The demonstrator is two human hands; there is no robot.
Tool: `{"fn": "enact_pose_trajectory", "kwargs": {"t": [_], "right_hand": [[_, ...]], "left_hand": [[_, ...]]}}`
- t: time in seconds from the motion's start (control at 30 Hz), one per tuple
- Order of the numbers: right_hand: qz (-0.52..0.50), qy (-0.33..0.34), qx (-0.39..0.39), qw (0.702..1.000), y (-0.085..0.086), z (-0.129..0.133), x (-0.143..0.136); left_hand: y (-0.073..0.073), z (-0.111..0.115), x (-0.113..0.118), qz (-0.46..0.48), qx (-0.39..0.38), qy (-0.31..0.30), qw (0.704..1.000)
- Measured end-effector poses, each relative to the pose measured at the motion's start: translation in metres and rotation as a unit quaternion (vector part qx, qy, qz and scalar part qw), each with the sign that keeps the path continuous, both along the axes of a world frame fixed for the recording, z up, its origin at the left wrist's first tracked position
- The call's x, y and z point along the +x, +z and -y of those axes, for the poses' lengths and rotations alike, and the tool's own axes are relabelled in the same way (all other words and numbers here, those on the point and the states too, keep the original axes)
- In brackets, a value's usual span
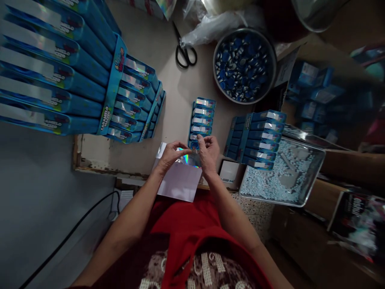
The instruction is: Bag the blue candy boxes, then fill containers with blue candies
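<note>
My left hand point(170, 157) and my right hand point(208, 152) meet over the table's near edge, both pinching a shiny holographic strip point(188, 159) that lies on a white sheet point(180, 182). Just beyond my fingers stands a small blue display tray point(201, 120) with several blue packets stacked in it. My right fingertips touch the nearest packet at the tray's front.
Large blue display boxes point(57, 68) fill the left side. A filled blue tray point(258, 138) stands to the right, by a metal pan of pale candies point(282, 176). Black scissors point(185, 50) and a round bowl of blue pieces point(244, 66) lie further back. A black cable point(75, 226) runs along the floor.
</note>
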State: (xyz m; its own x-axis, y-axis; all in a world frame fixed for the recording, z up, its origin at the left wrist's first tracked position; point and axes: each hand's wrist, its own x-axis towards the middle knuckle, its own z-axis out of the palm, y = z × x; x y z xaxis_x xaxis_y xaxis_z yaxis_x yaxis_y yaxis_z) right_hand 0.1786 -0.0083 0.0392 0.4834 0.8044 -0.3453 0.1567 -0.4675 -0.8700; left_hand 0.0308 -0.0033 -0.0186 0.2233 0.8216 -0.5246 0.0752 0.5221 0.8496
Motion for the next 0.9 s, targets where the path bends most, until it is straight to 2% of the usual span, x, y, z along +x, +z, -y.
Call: {"fn": "enact_pose_trajectory", "kwargs": {"t": [0.13,0.23,0.33,0.4,0.5,0.6,0.7,0.9], "right_hand": [[-0.024,0.011,-0.001,1.0,0.004,0.003,0.0],[-0.072,0.013,0.015,0.997,0.011,0.004,-0.002],[-0.093,0.025,0.026,0.995,0.015,0.004,-0.007],[-0.09,0.032,0.027,0.995,0.014,0.002,-0.011],[-0.082,0.037,0.028,0.996,0.009,0.002,-0.013],[-0.08,0.046,0.028,0.995,0.005,0.007,-0.008],[-0.073,0.056,0.03,0.995,0.003,0.015,0.004],[-0.06,-0.015,0.003,0.998,-0.006,0.024,0.02]], "left_hand": [[-0.002,-0.001,0.001,-0.013,0.005,0.022,1.0],[-0.002,-0.001,-0.001,0.0,-0.03,0.043,0.999],[0.001,0.0,-0.005,0.037,-0.046,0.019,0.998],[0.002,0.0,-0.008,0.05,-0.029,0.009,0.998],[0.002,0.001,-0.008,0.044,-0.017,0.042,0.998],[0.0,0.001,-0.006,0.036,-0.05,0.065,0.996],[0.0,-0.001,-0.005,0.027,-0.084,0.063,0.994],[0.001,-0.006,0.002,-0.041,-0.047,0.037,0.997]]}}
